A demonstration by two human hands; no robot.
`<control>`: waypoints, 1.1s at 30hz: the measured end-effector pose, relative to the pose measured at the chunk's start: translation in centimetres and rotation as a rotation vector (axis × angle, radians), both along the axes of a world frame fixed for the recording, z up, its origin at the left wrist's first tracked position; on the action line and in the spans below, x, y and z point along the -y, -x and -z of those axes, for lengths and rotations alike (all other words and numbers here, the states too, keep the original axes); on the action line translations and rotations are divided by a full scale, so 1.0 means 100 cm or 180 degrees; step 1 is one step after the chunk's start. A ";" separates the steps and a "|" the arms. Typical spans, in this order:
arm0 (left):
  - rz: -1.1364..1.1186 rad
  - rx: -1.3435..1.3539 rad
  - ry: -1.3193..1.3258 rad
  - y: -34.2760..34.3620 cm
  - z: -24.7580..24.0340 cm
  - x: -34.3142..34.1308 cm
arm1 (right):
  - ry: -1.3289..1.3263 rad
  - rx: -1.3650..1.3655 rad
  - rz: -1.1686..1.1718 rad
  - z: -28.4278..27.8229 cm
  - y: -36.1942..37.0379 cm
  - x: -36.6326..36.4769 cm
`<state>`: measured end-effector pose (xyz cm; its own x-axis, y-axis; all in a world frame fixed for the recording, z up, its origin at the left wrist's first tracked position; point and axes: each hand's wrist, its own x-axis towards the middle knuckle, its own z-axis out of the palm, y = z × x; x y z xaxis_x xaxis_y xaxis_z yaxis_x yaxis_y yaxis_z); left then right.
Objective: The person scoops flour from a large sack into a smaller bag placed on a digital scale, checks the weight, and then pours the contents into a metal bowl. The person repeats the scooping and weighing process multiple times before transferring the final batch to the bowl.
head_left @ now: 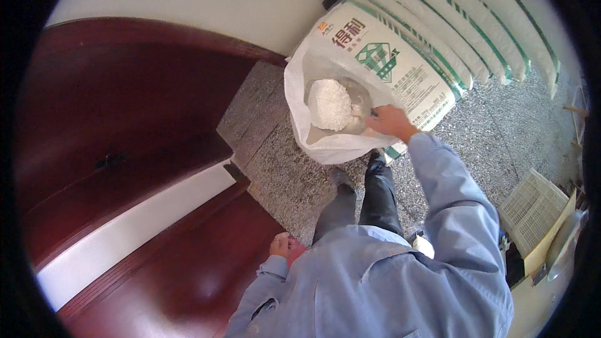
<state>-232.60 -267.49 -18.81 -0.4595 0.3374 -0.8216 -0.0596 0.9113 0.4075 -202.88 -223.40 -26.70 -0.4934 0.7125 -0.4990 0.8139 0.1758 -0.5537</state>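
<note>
An open white woven sack (298, 97) stands on the floor in front of me, its rim rolled outward. White flour (332, 105) is heaped inside it, next to a greyish, round, bowl-like scoop (359, 101). My right hand (391, 122) reaches over the near right side of the sack. Its fingers are closed around the scoop's dark handle end, partly hidden by the hand. Low at my left side, my left hand (280, 245) is closed on a pinkish-red thing (295, 250), mostly hidden by hand and sleeve, so its kind does not show.
Several full white-and-green sacks (407, 62) are stacked beyond and right of the open one. Dark red wooden panels (144, 100) line the left side. A cream slatted basket (533, 209) and other items stand at the lower right. The floor (269, 131) is speckled grey.
</note>
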 end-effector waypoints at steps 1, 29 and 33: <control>0.0087 0.0010 0.0121 0.002 0.001 -0.002 | -0.0010 -0.0033 0.0148 0.002 0.002 0.004; 0.3250 0.0076 0.0136 0.151 0.194 -0.068 | -0.0540 -0.1206 0.3702 -0.173 -0.051 0.403; 0.3128 0.0376 0.0215 0.126 0.216 -0.112 | -0.0714 -0.1114 0.4232 -0.192 -0.048 0.509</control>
